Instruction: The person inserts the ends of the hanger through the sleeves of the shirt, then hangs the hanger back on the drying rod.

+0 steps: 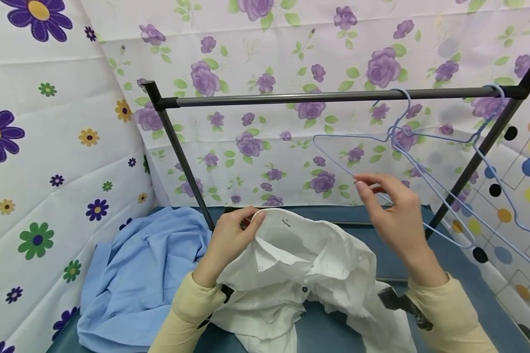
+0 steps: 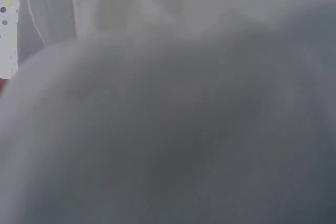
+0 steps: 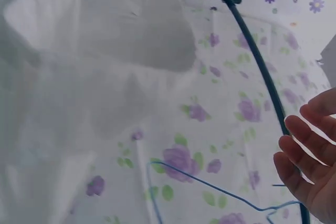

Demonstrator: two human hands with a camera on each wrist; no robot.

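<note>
My left hand (image 1: 234, 235) pinches the collar edge of a white shirt (image 1: 287, 255) between thumb and fingers, and the shirt hangs in folds below it. The left wrist view is mostly filled by blurred white cloth (image 2: 157, 119). My right hand (image 1: 393, 211) is raised beside a light blue wire hanger (image 1: 335, 136). Its thumb and forefinger appear close to the hanger's lower wire in the head view. In the right wrist view that hand (image 3: 310, 156) has loosely bent fingers and holds nothing; the hanger (image 3: 210, 187) passes apart from them.
A dark metal rail (image 1: 269, 99) spans the rack. Another blue hanger (image 1: 508, 191) hangs at its right end. A crumpled light blue garment (image 1: 137, 274) lies left on the blue-green surface (image 1: 322, 323). Flowered sheets (image 1: 256, 63) hang behind.
</note>
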